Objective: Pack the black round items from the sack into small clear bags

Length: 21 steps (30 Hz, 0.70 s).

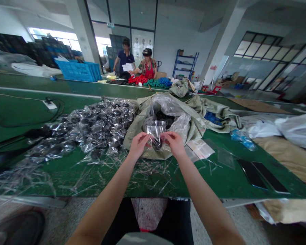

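Note:
My left hand [139, 144] and my right hand [173, 143] pinch the two sides of a small clear plastic bag [156, 128]. A dark rounded piece [157, 144] sits in the bag's lower part; its exact kind I cannot make out. Just beyond the hands, a grey-green woven sack [135, 127] with a clear liner [182, 119] gapes, and dark pieces [159, 115] show inside. To the left lies a heap of bagged dark pieces [99, 119]. Thin clear plastic strips [150, 166] litter the table below my hands.
On the green table [206, 183], flat clear bags [200, 148] and two phones [252, 173] lie at the right. A cable and socket [50, 104] are at the left. Two people stand behind red, green and blue items [153, 81] near a blue crate [79, 70].

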Available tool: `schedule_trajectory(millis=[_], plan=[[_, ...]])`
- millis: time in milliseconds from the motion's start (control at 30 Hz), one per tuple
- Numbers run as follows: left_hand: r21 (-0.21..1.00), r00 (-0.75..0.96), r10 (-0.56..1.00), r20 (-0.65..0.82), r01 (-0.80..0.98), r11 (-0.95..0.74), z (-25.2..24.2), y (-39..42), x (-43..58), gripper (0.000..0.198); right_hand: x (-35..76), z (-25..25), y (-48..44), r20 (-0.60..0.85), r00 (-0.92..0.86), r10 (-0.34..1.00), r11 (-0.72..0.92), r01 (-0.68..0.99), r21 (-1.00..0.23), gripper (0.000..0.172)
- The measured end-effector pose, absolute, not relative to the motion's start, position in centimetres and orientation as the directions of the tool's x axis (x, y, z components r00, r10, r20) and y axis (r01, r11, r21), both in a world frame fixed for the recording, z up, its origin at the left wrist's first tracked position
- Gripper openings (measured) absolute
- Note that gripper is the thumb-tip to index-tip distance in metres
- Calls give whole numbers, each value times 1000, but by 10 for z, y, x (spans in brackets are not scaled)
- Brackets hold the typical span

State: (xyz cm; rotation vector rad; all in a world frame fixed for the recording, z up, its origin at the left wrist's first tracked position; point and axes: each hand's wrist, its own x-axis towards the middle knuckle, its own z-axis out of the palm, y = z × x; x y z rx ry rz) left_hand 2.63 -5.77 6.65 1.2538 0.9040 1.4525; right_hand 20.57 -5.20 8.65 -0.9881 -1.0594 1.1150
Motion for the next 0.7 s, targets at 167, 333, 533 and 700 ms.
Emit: schedule_trajectory(millis=[167,333,533,700], plan=[[947,-65,974,219,-228,-228,72,-57,23,32,206,90,-55,183,129,975,202,-153,-967,33],[948,-12,975,223,-231,-220,80,-54,18,35,205,95,-61,199,115,973,212,-113,-971,29],[962,3,976,217,-171,-213,85,-51,14,29,213,95,-58,249,87,965,258,-102,-961,33],[972,8,987,158,-175,-154,89,-56,14,26,216,89,-57,279,70,958,285,-95,-954,26]])
